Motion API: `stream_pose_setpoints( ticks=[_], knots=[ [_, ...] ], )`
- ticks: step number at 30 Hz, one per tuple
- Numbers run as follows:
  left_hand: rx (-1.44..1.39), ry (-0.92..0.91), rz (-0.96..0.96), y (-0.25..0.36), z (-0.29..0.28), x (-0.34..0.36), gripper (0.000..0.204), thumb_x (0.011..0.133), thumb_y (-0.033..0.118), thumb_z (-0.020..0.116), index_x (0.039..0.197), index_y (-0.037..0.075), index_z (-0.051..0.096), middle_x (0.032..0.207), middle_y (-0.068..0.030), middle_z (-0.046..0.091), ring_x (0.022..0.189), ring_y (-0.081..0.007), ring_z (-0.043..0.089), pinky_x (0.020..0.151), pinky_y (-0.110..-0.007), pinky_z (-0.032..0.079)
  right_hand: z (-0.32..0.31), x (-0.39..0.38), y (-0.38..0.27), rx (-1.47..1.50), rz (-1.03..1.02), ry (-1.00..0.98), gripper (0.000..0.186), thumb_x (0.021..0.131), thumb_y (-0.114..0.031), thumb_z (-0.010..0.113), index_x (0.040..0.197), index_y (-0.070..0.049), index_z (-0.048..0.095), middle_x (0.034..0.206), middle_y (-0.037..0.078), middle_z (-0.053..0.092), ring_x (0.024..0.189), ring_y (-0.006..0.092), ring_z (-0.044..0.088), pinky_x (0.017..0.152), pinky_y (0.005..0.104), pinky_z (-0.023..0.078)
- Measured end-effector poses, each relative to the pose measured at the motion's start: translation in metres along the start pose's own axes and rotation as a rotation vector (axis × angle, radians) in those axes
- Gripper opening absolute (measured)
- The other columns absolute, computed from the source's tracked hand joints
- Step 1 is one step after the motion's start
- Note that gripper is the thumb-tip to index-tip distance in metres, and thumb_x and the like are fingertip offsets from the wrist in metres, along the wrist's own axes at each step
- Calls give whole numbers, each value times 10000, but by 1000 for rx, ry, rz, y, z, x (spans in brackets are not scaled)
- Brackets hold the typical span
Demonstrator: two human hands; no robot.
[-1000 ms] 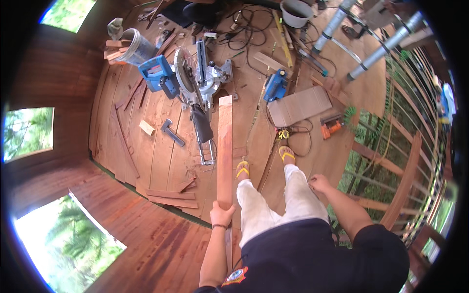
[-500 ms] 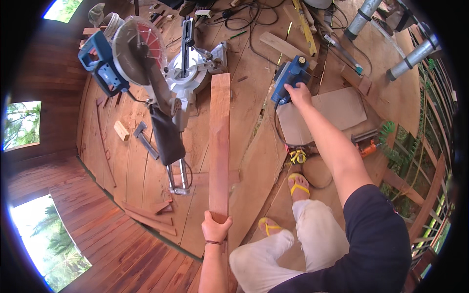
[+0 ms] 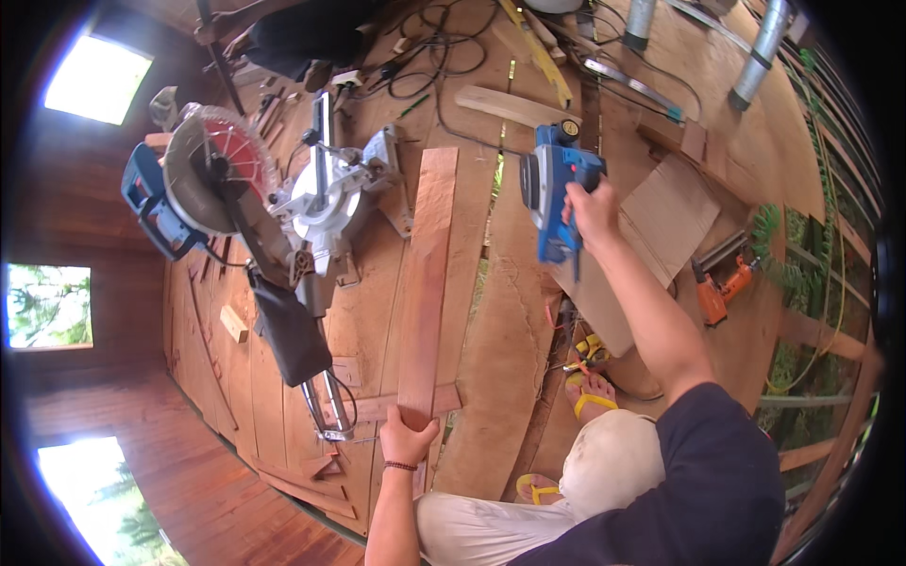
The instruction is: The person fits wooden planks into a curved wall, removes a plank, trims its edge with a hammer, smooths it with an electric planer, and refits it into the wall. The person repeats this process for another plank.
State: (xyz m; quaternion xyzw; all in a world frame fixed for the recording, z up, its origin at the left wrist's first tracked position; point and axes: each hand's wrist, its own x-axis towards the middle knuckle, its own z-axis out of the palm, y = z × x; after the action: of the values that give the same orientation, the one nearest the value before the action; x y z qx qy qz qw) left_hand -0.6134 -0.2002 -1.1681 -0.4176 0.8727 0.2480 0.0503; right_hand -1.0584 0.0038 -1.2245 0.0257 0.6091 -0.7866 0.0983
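Note:
My left hand (image 3: pixel 409 437) is closed round the near end of a long reddish wooden board (image 3: pixel 427 292), which stretches away from me over the floor. My right hand (image 3: pixel 593 213) grips the handle of a blue electric hand planer (image 3: pixel 555 184), raised to the right of the board's far half and apart from it. Beneath and beside the planer lies a flat piece of brown cardboard (image 3: pixel 672 212). Under the board's near part a shorter strip of wood (image 3: pixel 377 408) lies crosswise.
A blue and grey mitre saw (image 3: pixel 203 179) stands to the left. A yellow tape measure (image 3: pixel 590 351) lies near my foot, and an orange nail gun (image 3: pixel 722 292) at the right. Cords (image 3: pixel 439 57) coil at the back, where a person in dark clothes (image 3: pixel 302 38) is partly seen.
My right hand has lifted the planer off the cardboard and turned it, bringing it nearer the board. The cardboard has shifted and turned. The view has swung a little.

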Motion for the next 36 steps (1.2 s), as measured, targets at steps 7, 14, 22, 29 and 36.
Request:
stream_pose_setpoints(
  ticks=[7, 14, 22, 29, 36],
  knots=[
    [12, -56, 36, -9, 20, 21, 588, 672, 392, 884, 964, -10, 568, 802, -258, 673, 777, -445, 674, 686, -494, 547, -112, -100, -84, -270, 73, 10, 318, 918, -88, 601, 1210, 34, 571, 718, 48, 572, 541, 137, 554, 505, 291, 474],
    [-81, -58, 127, -8, 34, 31, 548, 686, 329, 884, 970, -16, 567, 859, -223, 672, 829, -358, 675, 747, -455, 539, -175, -169, -105, 240, 283, 127, 548, 900, -200, 566, 1410, -13, 497, 763, 65, 552, 563, 164, 538, 584, 364, 492],
    [-13, -43, 72, -7, 43, 44, 576, 689, 374, 869, 985, -29, 585, 888, -260, 693, 847, -425, 691, 749, -479, 547, -194, -196, -138, -24, 48, 128, 486, 875, -110, 565, 1330, 49, 513, 758, 69, 559, 557, 173, 558, 548, 332, 495],
    [-73, -21, 78, -11, 48, 38, 580, 703, 383, 869, 939, -44, 556, 813, -248, 661, 764, -389, 670, 699, -465, 530, -211, -121, -33, -288, 88, 286, 165, 859, -40, 596, 1013, 19, 590, 713, 65, 595, 511, 153, 563, 480, 306, 477],
    [-34, -105, -22, -23, 36, 13, 662, 686, 424, 892, 1018, -54, 576, 889, -315, 684, 878, -456, 704, 745, -488, 562, -225, -125, 11, -462, 101, 322, 343, 848, -51, 627, 1178, 33, 589, 783, 82, 630, 550, 201, 588, 565, 341, 522]
  ],
)
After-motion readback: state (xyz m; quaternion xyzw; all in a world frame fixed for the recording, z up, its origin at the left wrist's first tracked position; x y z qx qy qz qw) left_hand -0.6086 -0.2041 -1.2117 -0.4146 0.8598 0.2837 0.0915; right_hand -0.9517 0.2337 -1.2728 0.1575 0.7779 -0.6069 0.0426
